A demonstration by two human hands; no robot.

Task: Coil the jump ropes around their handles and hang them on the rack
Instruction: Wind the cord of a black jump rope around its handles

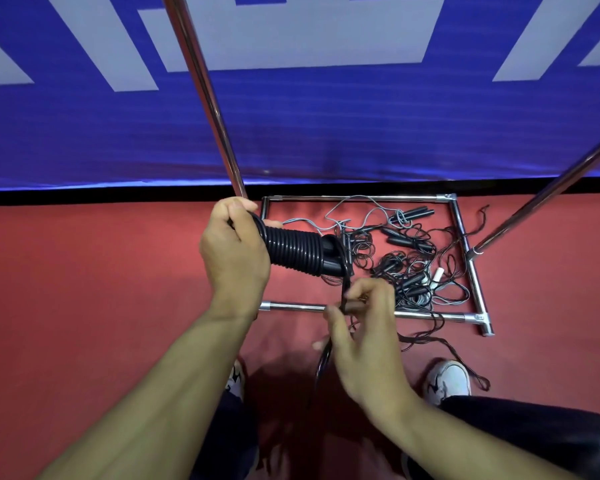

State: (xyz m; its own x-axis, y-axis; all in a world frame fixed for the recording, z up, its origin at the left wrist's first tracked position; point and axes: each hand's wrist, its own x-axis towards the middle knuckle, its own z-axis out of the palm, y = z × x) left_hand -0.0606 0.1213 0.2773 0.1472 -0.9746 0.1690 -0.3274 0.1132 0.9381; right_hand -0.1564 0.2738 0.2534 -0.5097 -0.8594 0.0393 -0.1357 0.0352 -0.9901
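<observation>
I'm mid-coil: my left hand [234, 251] grips the wrapped handles [295, 251], my right hand [361, 317] pinches the loose rope tail [344, 292] just near of them, needing tucking next before hanging on the rack [201, 81].

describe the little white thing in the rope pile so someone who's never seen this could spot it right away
Find the chrome rack base lying as a rectangle on the red floor. Inside it lies a tangle of loose jump ropes. Near its right bar sits a small white piece, the only white thing among dark handles and cords.
</observation>
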